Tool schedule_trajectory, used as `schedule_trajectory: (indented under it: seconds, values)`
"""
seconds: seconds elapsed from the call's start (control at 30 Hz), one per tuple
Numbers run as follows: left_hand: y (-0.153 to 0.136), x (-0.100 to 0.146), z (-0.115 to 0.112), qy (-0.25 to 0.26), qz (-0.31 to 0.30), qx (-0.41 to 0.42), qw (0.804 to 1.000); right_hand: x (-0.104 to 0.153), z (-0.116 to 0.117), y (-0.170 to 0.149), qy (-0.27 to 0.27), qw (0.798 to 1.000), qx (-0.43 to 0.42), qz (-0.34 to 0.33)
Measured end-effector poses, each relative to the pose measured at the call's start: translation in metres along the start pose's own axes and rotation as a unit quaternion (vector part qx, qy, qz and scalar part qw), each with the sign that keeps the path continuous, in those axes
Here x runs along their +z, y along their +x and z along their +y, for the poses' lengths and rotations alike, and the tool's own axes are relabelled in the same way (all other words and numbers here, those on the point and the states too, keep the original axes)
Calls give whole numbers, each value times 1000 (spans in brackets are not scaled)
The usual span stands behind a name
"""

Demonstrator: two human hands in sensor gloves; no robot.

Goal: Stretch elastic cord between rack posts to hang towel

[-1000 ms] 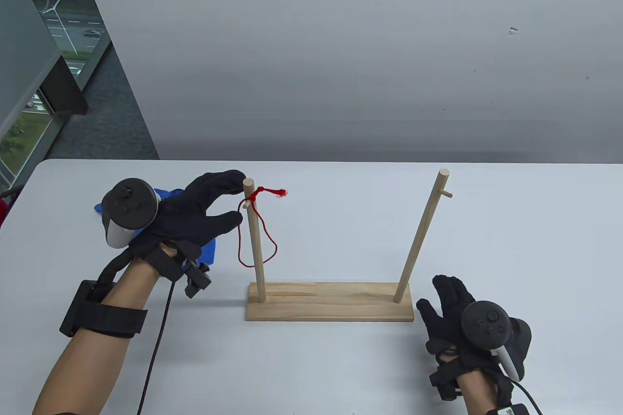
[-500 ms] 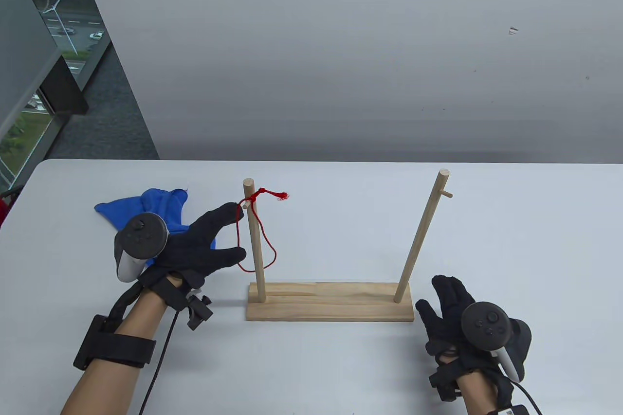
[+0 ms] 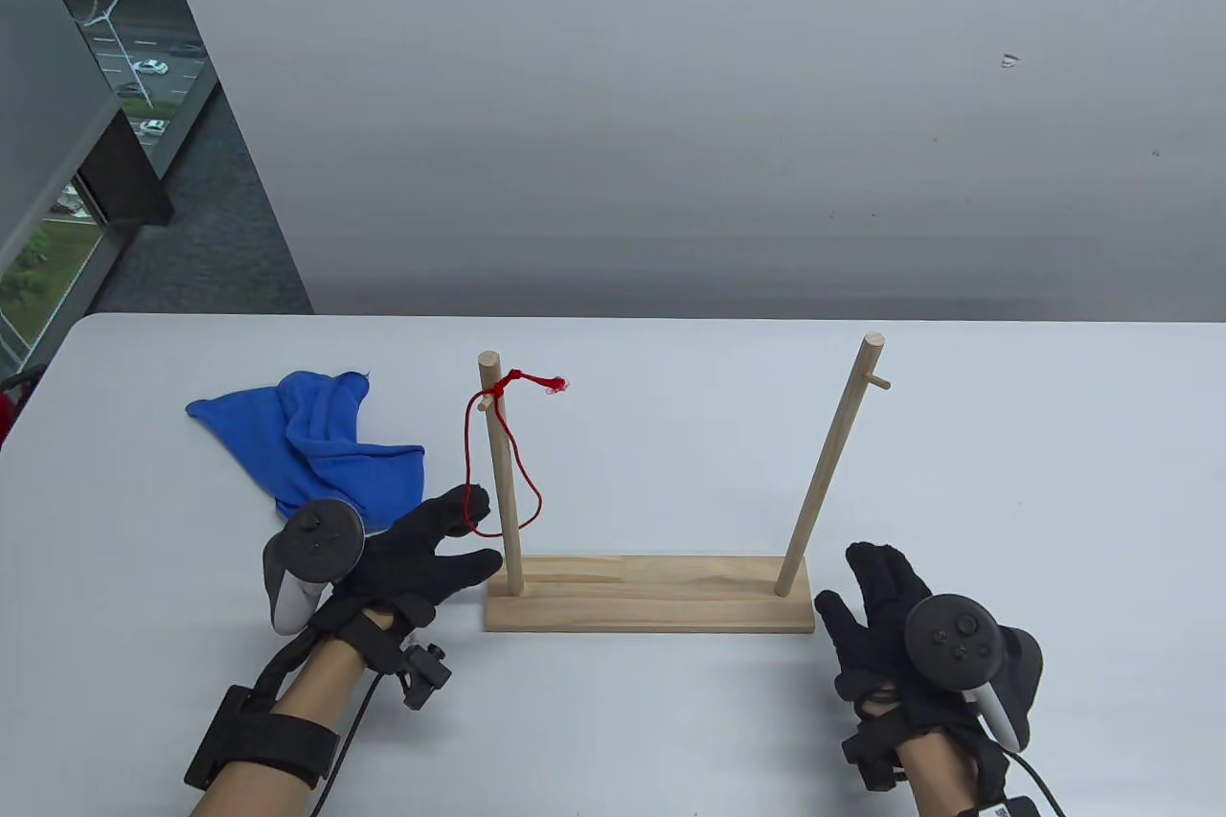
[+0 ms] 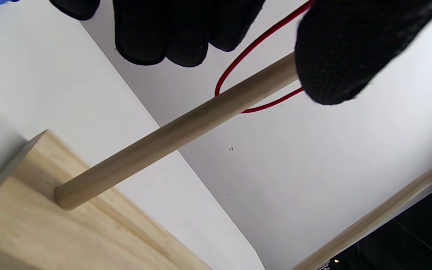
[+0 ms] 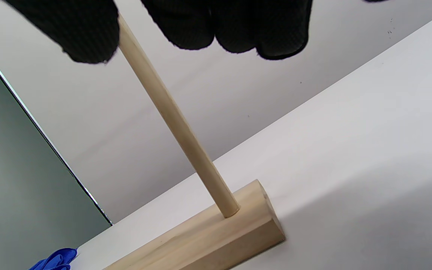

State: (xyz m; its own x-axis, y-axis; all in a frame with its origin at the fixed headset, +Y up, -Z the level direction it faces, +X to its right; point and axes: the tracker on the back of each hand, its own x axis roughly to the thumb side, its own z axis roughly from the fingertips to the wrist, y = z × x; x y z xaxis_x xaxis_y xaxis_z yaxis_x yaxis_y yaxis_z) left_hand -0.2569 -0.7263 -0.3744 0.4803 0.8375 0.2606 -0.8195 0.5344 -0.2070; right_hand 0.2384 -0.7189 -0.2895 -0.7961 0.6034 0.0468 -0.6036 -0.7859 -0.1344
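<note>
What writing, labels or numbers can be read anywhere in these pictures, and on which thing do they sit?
No readable text in any view.
A small label at the right wrist, cut off by the table view's bottom edge: too small to read.
The wooden rack, red cord, blue towel and both trackers carry no lettering.

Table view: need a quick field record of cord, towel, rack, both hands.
cord: red, tied at left post peg, loop hangs slack around that post
towel: blue, crumpled on table, left of rack
rack: wood base, two posts; right post bare
left hand: fingers at the loop's bottom
right hand: beside the base's right end, holds nothing
</note>
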Motion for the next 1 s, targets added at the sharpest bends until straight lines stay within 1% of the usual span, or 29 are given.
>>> schedule_trajectory:
  seconds: [0.13,0.27,0.4,0.73,1.0]
  values:
    - [-7,-1,-15,2,23,-19,1000,0,0,0,0,1000,-1,-1]
    - [-14,-3,-28,-7,36,-29,999,0,1,0,1,1000,-1,-2]
    - [-18,-3,-39,-5,44,-45,998,0,1,1,2,1000,-2,-4]
    - [-23,-7,-49,-4,78,-73,994,0,3,2,7,1000,0,-6]
    - [-17,-7,-52,10,73,-121,990,0,8,10,4,999,-25,-24]
